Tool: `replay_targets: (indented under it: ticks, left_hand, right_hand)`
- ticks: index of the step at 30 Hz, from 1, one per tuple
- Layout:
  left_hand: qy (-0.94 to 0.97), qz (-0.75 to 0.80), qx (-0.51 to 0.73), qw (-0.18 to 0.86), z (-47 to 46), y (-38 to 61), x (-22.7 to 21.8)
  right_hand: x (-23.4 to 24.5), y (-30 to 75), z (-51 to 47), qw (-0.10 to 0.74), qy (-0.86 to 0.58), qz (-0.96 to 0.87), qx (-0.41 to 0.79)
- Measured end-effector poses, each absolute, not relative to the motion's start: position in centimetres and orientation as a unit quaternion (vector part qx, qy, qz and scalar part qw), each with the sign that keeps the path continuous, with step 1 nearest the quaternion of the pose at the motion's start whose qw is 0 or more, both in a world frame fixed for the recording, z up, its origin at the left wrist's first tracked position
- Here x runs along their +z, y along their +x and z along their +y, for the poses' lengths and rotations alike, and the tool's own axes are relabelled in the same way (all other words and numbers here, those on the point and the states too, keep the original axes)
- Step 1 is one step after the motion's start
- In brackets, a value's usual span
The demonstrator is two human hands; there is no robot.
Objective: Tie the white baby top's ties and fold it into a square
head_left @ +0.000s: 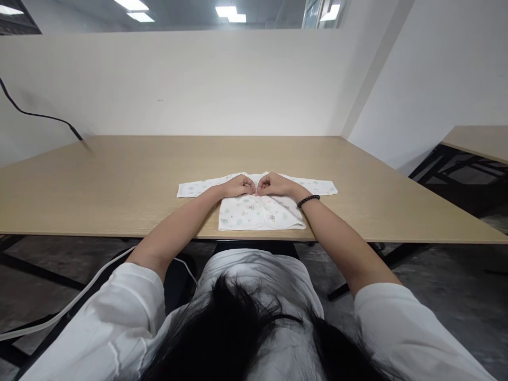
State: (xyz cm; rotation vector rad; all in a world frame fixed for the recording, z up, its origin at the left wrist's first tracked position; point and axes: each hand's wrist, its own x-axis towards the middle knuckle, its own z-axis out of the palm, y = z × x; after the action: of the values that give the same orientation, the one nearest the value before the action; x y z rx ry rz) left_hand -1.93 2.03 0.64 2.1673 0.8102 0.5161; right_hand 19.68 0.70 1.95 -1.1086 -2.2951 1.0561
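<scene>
A small white baby shirt (246, 214) with a faint printed pattern lies flat on the wooden table (119, 180), its sleeves spread out left and right. My left hand (240, 186) and my right hand (273, 184) meet at the shirt's chest, just below the neckline. Both have their fingers curled and pinched on the front edges of the fabric. A dark bead bracelet (308, 200) circles my right wrist.
A white partition wall stands behind the table. A black cable (39, 116) hangs down at the far left. Another table edge (480, 140) and dark metal frames show at the right. A white cable (71, 301) runs below the table's near edge.
</scene>
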Motion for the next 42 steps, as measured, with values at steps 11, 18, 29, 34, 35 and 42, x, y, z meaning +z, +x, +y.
replay_targets:
  ticks: [11, 18, 29, 34, 35, 42]
  left_hand:
    - [0.845, 0.317, 0.186, 0.388, 1.9, -2.1, 1.3]
    - [0.839, 0.322, 0.198, 0.392, 2.1, -1.9, 1.0]
    - [0.867, 0.345, 0.208, 0.293, 2.2, -2.0, 0.9]
    - [0.890, 0.368, 0.175, 0.203, 2.4, -2.1, 0.8]
    - [0.892, 0.376, 0.170, 0.188, 2.4, -2.1, 0.8]
    - [0.878, 0.408, 0.203, 0.144, 2.1, -2.0, 1.0]
  right_hand:
    - [1.7, 19.9, 1.4, 0.189, -0.370, -0.830, 0.372]
    - [1.4, 20.0, 1.8, 0.190, -0.369, -0.829, 0.375]
    - [1.4, 20.1, 1.5, 0.216, -0.446, -0.817, 0.294]
    - [2.8, 19.4, -0.3, 0.162, -0.397, -0.830, 0.355]
    - [3.0, 19.2, -0.6, 0.143, -0.391, -0.836, 0.357]
    - [2.8, 18.4, -0.7, 0.075, -0.403, -0.855, 0.319]
